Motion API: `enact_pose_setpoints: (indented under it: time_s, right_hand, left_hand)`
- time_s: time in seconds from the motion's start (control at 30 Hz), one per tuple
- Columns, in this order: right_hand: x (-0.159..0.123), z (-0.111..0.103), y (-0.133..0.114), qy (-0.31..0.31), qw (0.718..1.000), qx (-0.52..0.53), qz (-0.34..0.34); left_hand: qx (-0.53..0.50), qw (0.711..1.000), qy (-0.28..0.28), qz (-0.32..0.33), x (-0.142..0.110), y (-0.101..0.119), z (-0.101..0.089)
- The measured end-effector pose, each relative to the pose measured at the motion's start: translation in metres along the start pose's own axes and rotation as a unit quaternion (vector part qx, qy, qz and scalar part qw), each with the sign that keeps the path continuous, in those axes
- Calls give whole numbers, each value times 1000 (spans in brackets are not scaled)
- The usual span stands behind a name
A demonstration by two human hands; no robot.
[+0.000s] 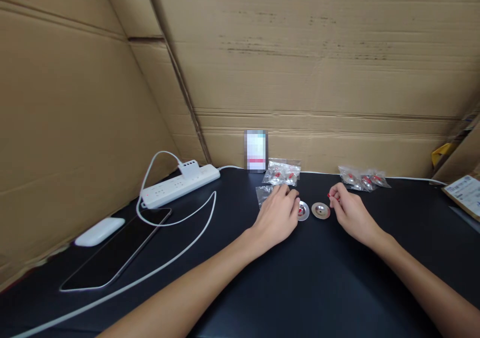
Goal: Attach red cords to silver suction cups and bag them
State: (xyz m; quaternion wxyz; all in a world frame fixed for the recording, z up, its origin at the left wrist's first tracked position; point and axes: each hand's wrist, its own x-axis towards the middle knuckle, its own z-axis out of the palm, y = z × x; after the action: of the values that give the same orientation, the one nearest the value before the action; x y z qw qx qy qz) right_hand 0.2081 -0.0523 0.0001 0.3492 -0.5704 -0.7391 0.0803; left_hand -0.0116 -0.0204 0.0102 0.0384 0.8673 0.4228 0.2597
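Observation:
My left hand (276,214) lies palm down on the black table, its fingers bent a little and apart. Its thumb is at the edge of a round metal disc (304,211) with a red centre, partly covered by the hand. A clear plastic bag (263,194) shows beside its fingers. My right hand (351,213) pinches a small red piece (329,195) between thumb and fingertips; its exact kind is too small to make out. Just left of that hand, a second metal disc (320,210), dished with a small centre hole, rests flat on the table.
Clear bags with red-centred metal parts lie behind my left hand (284,172) and right hand (363,179). A blurred screen (256,151) leans on the cardboard wall (318,78). Leftward are a power strip (180,185), white cable (187,248), phone (116,250) and white case (99,231).

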Motion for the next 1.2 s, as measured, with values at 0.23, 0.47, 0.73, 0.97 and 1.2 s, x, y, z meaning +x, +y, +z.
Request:
enact_pose_setpoints:
  time_s: [0.23, 0.47, 0.73, 0.97, 1.2]
  right_hand:
    - [0, 6, 4, -38, 997, -42, -44]
    - [1, 10, -1, -40, 997, -69, -14]
    - [1, 2, -9, -27, 996, 90, -1]
    - [-2, -3, -26, -24, 982, 185, -21]
    - [-2, -6, -20, 10, 971, 240, 11]
  left_hand:
    - [9, 1000, 15, 17, 0, 1, 1]
    - [5, 999, 28, 30, -1, 2, 2]
    - [-112, 990, 41, 68, 0, 10, -6]
    - [-249, 966, -66, 34, -2, 20, -13]
    - [-373, 925, -43, -61, 3, 11, -4]
